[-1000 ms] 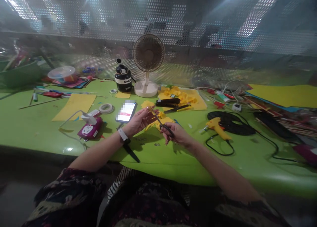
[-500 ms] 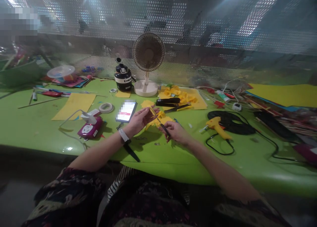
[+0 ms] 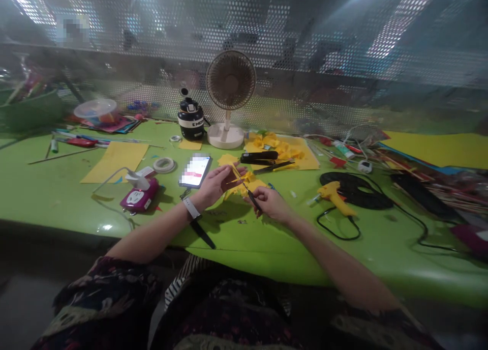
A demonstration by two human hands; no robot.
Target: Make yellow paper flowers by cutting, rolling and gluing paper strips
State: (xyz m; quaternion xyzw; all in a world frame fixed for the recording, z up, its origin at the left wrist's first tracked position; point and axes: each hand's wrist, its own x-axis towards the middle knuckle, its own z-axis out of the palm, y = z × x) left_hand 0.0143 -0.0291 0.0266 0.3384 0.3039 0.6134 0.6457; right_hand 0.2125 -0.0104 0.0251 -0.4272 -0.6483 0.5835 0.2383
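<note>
My left hand (image 3: 215,186) pinches a thin piece of yellow paper (image 3: 236,172) between thumb and fingers. In my right hand (image 3: 271,203) is a small pair of scissors with dark handles (image 3: 253,199), its blades pointing up and left at the paper. The blades look nearly together, along the paper's edge; whether they are cutting is too small to tell. Crumpled yellow paper pieces (image 3: 249,178) lie just behind and under the hands. A black stapler (image 3: 259,156) and a dark, long-bladed tool (image 3: 275,167) sit right behind them.
A lit phone (image 3: 195,171), a tape roll (image 3: 164,165) and a purple power adapter (image 3: 140,196) lie to the left. On the right are a yellow glue gun (image 3: 335,195) with its cord and a black disc (image 3: 362,190). A fan (image 3: 225,136) and a bottle (image 3: 191,121) stand behind.
The scissor blades, spread apart across the paper before, now appear closer together. Both hands stay in nearly the same place, and the view has shifted slightly.
</note>
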